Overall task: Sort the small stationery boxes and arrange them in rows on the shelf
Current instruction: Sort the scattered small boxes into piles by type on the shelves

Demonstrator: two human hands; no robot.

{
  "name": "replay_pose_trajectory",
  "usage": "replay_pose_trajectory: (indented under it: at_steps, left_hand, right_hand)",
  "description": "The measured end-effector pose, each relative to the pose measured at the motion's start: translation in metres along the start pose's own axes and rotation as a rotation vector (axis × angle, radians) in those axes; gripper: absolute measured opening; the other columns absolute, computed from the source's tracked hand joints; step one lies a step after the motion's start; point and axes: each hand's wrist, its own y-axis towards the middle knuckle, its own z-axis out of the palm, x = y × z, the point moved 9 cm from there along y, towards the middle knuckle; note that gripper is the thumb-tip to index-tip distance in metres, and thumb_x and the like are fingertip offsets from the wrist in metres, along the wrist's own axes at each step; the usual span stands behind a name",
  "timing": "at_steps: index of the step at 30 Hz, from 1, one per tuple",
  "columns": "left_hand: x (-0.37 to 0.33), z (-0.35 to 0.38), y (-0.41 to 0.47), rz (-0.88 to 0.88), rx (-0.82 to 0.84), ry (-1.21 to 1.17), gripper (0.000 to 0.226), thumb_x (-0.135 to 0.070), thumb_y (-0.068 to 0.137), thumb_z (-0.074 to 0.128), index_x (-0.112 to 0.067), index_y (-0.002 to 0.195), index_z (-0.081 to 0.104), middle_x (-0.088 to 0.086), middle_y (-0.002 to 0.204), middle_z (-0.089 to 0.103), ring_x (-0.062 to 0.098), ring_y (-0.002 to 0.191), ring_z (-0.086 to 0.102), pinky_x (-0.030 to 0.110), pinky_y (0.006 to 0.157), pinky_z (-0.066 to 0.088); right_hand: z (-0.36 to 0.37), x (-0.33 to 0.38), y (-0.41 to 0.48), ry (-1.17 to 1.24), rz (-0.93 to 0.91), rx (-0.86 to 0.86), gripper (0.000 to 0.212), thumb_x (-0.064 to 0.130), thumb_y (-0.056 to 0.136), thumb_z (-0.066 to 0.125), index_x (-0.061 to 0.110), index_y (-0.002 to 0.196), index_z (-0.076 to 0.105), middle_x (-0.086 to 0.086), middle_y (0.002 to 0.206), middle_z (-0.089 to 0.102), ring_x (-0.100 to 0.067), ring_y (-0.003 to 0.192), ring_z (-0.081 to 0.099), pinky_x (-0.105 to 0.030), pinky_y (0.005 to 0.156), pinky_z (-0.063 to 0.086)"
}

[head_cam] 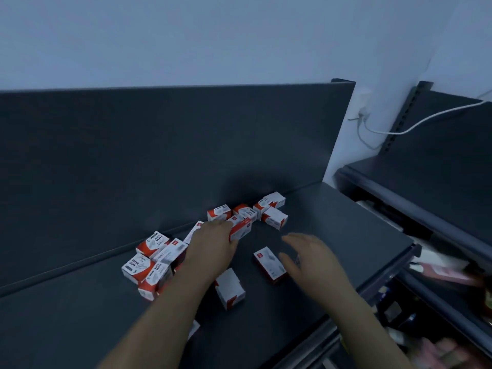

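— Hands?
— Your left hand (213, 242) grasps one box (241, 229) low over the shelf (332, 222); right hand (310, 258) fingers (291, 238) released, beside a loose box (270, 266).
— Advice?
— Seat it square at the back.

- Small red-and-white cardboard boxes (149, 265), left and centre: smooth printed card with a faint sheen.
- Dark grey flat shelf board (332, 222): matt and even, apparently painted metal.
- Dark grey upright back panel (159, 142), far: same matt finish.
- Thin white cable (396, 133), far right: smooth plastic.
- Pale wall (186, 35): matt paint.
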Motion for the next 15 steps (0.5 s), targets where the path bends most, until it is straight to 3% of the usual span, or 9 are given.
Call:
replay_pose_trajectory:
  at_steps: [3, 6, 8, 11, 15]
  left_hand:
    - [-0.001, 0.013, 0.015, -0.044, -0.005, 0.112, 0.019, -0.033, 0.092, 0.049, -0.021, 0.103, 0.06, 0.0, 0.106, 0.064, 0.018, 0.094, 0.057, 0.03, 0.077, 0.043]
    - [0.001, 0.018, 0.022, -0.085, -0.036, 0.14, 0.014, -0.023, 0.088, 0.052, -0.021, 0.096, 0.063, 0.0, 0.097, 0.066, 0.021, 0.09, 0.06, 0.032, 0.073, 0.04]
    - [0.002, 0.018, 0.02, -0.123, -0.065, 0.079, 0.015, -0.021, 0.086, 0.054, -0.02, 0.096, 0.064, 0.0, 0.097, 0.067, 0.022, 0.091, 0.062, 0.032, 0.074, 0.043]
    - [0.009, 0.01, 0.004, -0.234, -0.144, -0.099, 0.023, -0.025, 0.09, 0.056, -0.021, 0.112, 0.064, -0.003, 0.11, 0.066, 0.017, 0.1, 0.06, 0.029, 0.081, 0.046]
    - [0.014, -0.008, -0.027, -0.333, -0.276, -0.275, 0.018, -0.023, 0.092, 0.057, -0.019, 0.109, 0.062, -0.003, 0.102, 0.064, 0.012, 0.089, 0.056, 0.022, 0.07, 0.039]
  right_hand:
    - [0.011, -0.009, 0.018, -0.011, -0.072, 0.063, 0.046, 0.043, 0.093, 0.05, 0.02, 0.132, 0.053, 0.003, 0.137, 0.051, -0.013, 0.125, 0.042, -0.025, 0.105, 0.034]
    - [0.02, -0.01, 0.03, -0.043, -0.146, 0.1, 0.04, 0.048, 0.09, 0.051, 0.018, 0.114, 0.062, 0.002, 0.119, 0.058, -0.013, 0.11, 0.049, -0.026, 0.095, 0.041]
    - [0.026, -0.009, 0.034, -0.068, -0.179, 0.125, 0.039, 0.055, 0.085, 0.051, 0.019, 0.092, 0.063, 0.004, 0.102, 0.058, -0.011, 0.096, 0.049, -0.025, 0.082, 0.042]
    - [0.038, -0.003, 0.037, -0.109, -0.215, 0.19, 0.046, 0.065, 0.076, 0.054, 0.023, 0.062, 0.042, 0.005, 0.081, 0.046, -0.011, 0.081, 0.044, -0.024, 0.07, 0.03]
    - [0.045, 0.008, 0.036, -0.128, -0.267, 0.214, 0.039, 0.053, 0.077, 0.056, 0.02, 0.064, 0.04, 0.004, 0.079, 0.043, -0.013, 0.079, 0.044, -0.024, 0.067, 0.029]
